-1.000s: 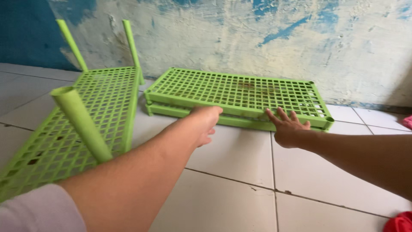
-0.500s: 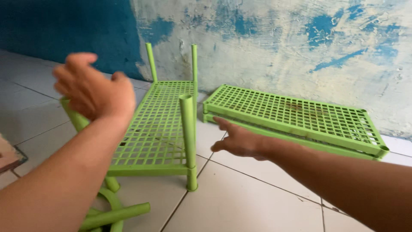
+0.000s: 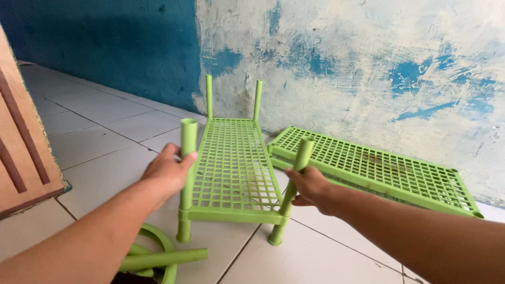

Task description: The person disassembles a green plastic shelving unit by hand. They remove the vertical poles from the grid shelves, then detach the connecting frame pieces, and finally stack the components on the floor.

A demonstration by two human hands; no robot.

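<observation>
2 bare forearms are in view, no sleeves reaching this far down, no watch, no bracelet. Left hand (image 3: 167, 172) and right hand (image 3: 311, 188) go ungloved, no rings showing on the fingers (image 3: 190, 156), nails short and plain.

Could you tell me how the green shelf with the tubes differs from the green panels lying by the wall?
The shelf with tubes stands raised on four green tubes; the stacked panels lie low on the tiled floor with no tubes fitted. The left hand and right hand each grip a near tube of the shelf; nothing touches the panels. Both are light green plastic grids.
</observation>
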